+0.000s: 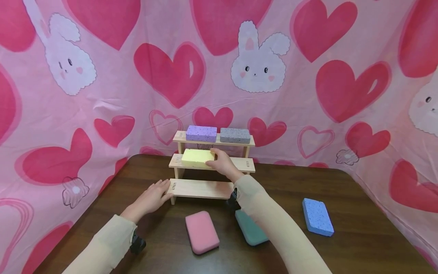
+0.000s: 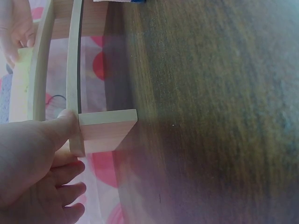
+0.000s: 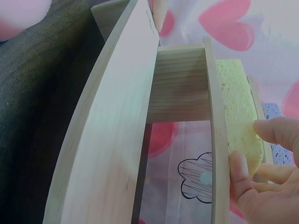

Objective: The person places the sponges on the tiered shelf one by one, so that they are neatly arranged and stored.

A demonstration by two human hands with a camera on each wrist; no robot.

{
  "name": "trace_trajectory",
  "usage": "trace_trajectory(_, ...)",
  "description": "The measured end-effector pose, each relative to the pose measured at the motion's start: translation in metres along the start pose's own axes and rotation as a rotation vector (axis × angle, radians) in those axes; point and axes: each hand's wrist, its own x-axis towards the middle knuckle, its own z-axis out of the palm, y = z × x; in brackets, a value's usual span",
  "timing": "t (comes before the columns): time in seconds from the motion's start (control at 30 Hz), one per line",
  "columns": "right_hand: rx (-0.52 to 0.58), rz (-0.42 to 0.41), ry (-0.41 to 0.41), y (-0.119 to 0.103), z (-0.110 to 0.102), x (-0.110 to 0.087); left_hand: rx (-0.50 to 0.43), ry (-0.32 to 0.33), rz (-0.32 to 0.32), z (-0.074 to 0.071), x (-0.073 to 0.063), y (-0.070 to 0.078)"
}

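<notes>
A yellow sponge [image 1: 197,157] lies on the middle step of a three-step wooden stand [image 1: 202,188], toward its left end. My right hand [image 1: 224,163] holds the sponge by its right end, thumb and fingers around it; the right wrist view shows the grip close up on the sponge [image 3: 238,112]. At the left end of the lowest step is my left hand [image 1: 152,198]. In the left wrist view its thumb and forefinger pinch the end of the step board [image 2: 74,93], while the other fingers curl loosely below. A purple sponge [image 1: 201,133] and a grey sponge [image 1: 235,135] sit side by side on the top step.
On the dark wooden table [image 1: 164,251], in front of the stand, lie a pink sponge [image 1: 202,232] and a green sponge [image 1: 251,228] partly hidden by my right sleeve. A blue speckled sponge [image 1: 317,217] lies farther right. A heart-patterned pink cloth [image 1: 219,76] hangs behind.
</notes>
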Motion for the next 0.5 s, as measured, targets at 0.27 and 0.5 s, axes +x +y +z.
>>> trace_trajectory(0.27,0.098,-0.012,-0.016,0.003,-0.007,-0.005,-0.003,0.004,-0.001,0.0,-0.001,0.0)
trace_trajectory(0.5,0.145,-0.065,-0.017,0.007,-0.019,-0.014,-0.007,0.005,-0.005,0.0,-0.001,0.001)
